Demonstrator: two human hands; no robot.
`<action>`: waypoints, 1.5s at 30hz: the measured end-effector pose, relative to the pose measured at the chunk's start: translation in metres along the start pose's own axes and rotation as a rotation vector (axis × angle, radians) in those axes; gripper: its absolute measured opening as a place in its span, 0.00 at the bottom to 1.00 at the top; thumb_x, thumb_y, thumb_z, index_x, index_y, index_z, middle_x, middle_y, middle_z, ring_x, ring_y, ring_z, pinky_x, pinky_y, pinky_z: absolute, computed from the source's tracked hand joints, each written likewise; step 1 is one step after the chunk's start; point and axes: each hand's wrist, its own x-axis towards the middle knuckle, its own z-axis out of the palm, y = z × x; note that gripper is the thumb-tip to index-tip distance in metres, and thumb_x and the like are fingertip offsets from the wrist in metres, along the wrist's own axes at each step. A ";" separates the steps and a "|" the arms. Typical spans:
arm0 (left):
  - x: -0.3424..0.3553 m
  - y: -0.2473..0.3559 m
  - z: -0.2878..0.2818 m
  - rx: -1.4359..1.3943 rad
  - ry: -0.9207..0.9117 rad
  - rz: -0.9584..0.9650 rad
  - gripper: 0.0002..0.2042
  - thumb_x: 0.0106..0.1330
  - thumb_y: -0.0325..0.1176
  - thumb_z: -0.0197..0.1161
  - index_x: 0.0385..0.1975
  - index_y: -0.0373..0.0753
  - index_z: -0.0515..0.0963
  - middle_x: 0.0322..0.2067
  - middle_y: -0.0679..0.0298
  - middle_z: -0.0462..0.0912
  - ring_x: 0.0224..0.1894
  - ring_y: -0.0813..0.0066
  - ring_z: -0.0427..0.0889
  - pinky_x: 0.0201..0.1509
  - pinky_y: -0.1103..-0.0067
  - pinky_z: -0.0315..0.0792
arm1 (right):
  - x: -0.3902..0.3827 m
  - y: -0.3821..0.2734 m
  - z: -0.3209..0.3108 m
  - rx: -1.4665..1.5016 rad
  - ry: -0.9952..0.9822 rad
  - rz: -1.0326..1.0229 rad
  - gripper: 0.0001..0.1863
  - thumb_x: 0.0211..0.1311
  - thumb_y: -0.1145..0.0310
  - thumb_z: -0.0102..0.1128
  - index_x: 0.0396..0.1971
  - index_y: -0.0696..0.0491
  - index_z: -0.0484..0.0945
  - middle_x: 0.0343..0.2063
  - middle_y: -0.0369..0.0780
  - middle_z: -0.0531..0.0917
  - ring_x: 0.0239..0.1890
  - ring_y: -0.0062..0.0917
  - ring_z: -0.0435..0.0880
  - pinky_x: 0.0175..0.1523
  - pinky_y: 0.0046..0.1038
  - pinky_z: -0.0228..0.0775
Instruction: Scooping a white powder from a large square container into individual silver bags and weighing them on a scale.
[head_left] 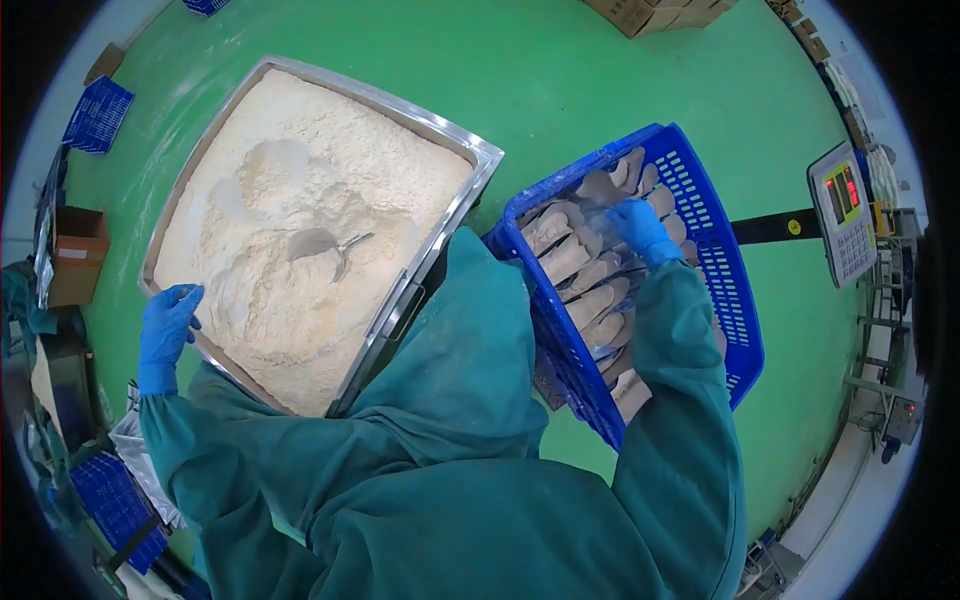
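Observation:
My left hand (168,328), in a blue glove, is at the left corner of a metal tub (488,165), its fingers loosely bent and apart. It holds nothing I can see. Pale powder (300,130) fills the tub, and a metal scoop (318,244) lies partly sunk in it. On the right, my gloved right hand (640,228) reaches into a blue plastic crate (690,165). Its bunched fingers are at the top of a clear plastic bag (600,190); the fingertips are slightly blurred. Several powder-filled bags (565,258) stand in rows in the crate.
A digital scale (843,215) with a lit red display stands right of the crate. Cardboard boxes (655,15) sit at the far edge of the green floor (560,80). Another carton (78,255) and blue baskets (98,115) are along the left.

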 end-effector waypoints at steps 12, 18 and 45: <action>-0.001 0.011 0.012 0.027 0.060 -0.040 0.18 0.53 0.42 0.60 0.35 0.32 0.74 0.18 0.64 0.74 0.15 0.82 0.71 0.14 0.86 0.63 | -0.006 -0.007 -0.018 -0.071 -0.079 0.455 0.31 0.58 0.45 0.36 0.26 0.61 0.76 0.22 0.50 0.78 0.27 0.41 0.76 0.35 0.36 0.66; -0.037 0.006 0.002 -0.058 0.030 0.136 0.24 0.54 0.41 0.59 0.47 0.33 0.67 0.16 0.61 0.73 0.12 0.81 0.70 0.10 0.85 0.62 | -0.010 -0.070 -0.005 0.510 0.089 0.156 0.25 0.60 0.55 0.42 0.48 0.60 0.65 0.46 0.47 0.70 0.46 0.33 0.70 0.49 0.30 0.62; -0.205 -0.336 -0.058 -0.117 0.674 -0.236 0.19 0.47 0.33 0.65 0.38 0.31 0.74 0.38 0.56 0.76 0.40 0.69 0.76 0.45 0.80 0.68 | 0.150 -0.474 0.118 0.032 -0.303 -0.409 0.18 0.49 0.52 0.50 0.30 0.52 0.77 0.26 0.46 0.79 0.32 0.36 0.78 0.41 0.33 0.67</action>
